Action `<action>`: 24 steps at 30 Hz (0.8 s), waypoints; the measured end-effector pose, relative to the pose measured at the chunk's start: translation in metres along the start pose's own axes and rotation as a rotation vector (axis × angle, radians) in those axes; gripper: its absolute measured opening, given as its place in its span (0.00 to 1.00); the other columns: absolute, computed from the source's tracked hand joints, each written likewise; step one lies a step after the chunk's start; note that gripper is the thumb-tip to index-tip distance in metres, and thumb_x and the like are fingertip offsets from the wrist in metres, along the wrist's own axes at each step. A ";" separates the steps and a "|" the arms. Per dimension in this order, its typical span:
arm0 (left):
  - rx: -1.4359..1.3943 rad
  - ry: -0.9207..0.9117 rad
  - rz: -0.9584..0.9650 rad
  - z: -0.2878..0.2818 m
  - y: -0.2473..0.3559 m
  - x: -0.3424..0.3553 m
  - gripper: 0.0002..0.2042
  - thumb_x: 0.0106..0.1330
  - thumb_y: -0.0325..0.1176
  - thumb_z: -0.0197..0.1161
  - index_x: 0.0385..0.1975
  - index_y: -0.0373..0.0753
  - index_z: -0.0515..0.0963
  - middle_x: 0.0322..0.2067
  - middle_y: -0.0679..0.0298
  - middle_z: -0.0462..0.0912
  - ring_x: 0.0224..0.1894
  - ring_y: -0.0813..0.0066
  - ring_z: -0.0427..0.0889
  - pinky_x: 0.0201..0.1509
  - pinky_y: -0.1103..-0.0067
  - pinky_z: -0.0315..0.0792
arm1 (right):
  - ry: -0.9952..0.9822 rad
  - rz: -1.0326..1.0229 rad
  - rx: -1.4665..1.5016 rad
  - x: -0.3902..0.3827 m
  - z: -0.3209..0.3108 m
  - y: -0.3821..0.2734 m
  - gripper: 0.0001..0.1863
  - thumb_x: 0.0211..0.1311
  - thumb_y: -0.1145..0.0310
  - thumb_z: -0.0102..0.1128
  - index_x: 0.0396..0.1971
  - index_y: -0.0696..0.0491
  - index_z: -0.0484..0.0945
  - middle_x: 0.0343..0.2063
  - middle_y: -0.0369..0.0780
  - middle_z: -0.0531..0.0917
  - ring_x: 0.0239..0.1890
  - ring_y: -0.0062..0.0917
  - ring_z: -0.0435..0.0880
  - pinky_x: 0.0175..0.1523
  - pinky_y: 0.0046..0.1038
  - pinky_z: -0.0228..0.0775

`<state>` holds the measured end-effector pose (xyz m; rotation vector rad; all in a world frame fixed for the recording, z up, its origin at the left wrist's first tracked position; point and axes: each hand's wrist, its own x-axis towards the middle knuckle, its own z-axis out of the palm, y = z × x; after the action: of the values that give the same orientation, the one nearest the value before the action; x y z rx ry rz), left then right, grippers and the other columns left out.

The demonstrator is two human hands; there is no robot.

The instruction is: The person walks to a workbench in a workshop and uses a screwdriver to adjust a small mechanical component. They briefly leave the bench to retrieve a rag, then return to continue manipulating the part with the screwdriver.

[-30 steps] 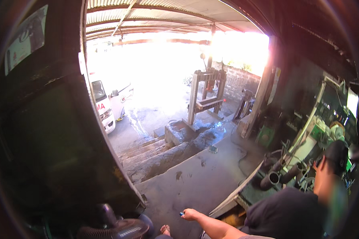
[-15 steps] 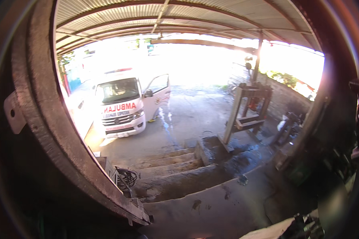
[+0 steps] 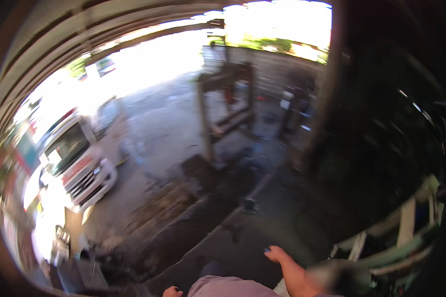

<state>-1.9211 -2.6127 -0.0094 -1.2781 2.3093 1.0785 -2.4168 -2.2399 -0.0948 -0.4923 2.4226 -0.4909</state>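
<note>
My right hand [image 3: 275, 254] reaches forward over the grey concrete floor [image 3: 248, 237], low in the view and right of centre. Its fingers are curled around a small blue-and-dark thing that is too blurred to name. At the lower edge, left of my pink-grey shirt [image 3: 228, 287], only part of my left hand [image 3: 172, 292] shows. The picture's edge cuts it off, and its fingers are too unclear to read. A small dark object [image 3: 250, 206] lies on the floor ahead of my right hand.
Worn concrete steps [image 3: 166, 203] drop from the platform edge ahead. Beyond stand a heavy press-like frame [image 3: 204, 116] and, at left, a white van [image 3: 104, 173] with a red roof light. Pale slats of a rack [image 3: 407, 218] stand at right. A post [image 3: 327, 94] rises beside the dark area.
The view has swung right and tilted, so the van and the press-like frame now appear farther left. Both my hands and my shirt have come into sight at the bottom.
</note>
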 end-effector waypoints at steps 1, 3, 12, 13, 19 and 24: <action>0.095 -0.022 0.013 -0.006 0.034 0.042 0.25 0.74 0.47 0.72 0.62 0.33 0.87 0.59 0.40 0.91 0.66 0.43 0.88 0.68 0.54 0.81 | -0.007 0.063 0.015 0.015 -0.020 0.006 0.28 0.70 0.47 0.70 0.59 0.53 0.91 0.60 0.54 0.91 0.63 0.52 0.90 0.67 0.49 0.83; 0.262 -0.101 0.133 -0.011 0.097 0.126 0.23 0.75 0.46 0.72 0.61 0.38 0.89 0.58 0.45 0.92 0.65 0.46 0.89 0.67 0.56 0.82 | 0.067 0.117 0.165 0.024 -0.043 0.033 0.25 0.70 0.49 0.70 0.58 0.51 0.91 0.58 0.53 0.91 0.62 0.52 0.90 0.66 0.49 0.83; 0.639 -0.517 0.619 0.039 0.450 0.444 0.16 0.77 0.46 0.70 0.57 0.46 0.91 0.57 0.55 0.94 0.63 0.52 0.90 0.64 0.61 0.83 | -0.105 0.849 0.312 -0.006 -0.044 0.207 0.17 0.64 0.56 0.65 0.34 0.54 0.94 0.36 0.51 0.95 0.43 0.45 0.97 0.52 0.47 0.88; 0.698 -0.608 0.768 0.048 0.509 0.473 0.16 0.77 0.45 0.70 0.57 0.46 0.92 0.57 0.56 0.94 0.63 0.53 0.91 0.64 0.61 0.83 | -0.098 0.775 0.297 -0.021 -0.036 0.215 0.17 0.63 0.57 0.64 0.32 0.53 0.94 0.32 0.49 0.94 0.37 0.44 0.96 0.48 0.47 0.87; 0.602 -0.629 0.923 0.136 0.846 0.581 0.14 0.80 0.43 0.66 0.55 0.45 0.90 0.51 0.55 0.95 0.55 0.50 0.92 0.61 0.60 0.83 | -0.233 0.472 0.341 -0.025 -0.036 0.267 0.15 0.64 0.60 0.63 0.29 0.52 0.94 0.31 0.48 0.94 0.35 0.42 0.96 0.44 0.46 0.85; 0.615 -0.409 1.115 0.259 1.042 0.567 0.19 0.77 0.45 0.68 0.55 0.35 0.88 0.52 0.45 0.93 0.56 0.43 0.91 0.60 0.56 0.84 | -0.101 0.866 1.024 0.018 -0.079 0.335 0.17 0.66 0.52 0.67 0.29 0.50 0.92 0.32 0.45 0.92 0.36 0.37 0.93 0.41 0.46 0.82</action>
<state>-3.1207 -2.4258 -0.0128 0.4993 2.6225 0.6264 -2.5555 -1.9413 -0.1967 0.8871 1.7061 -1.1107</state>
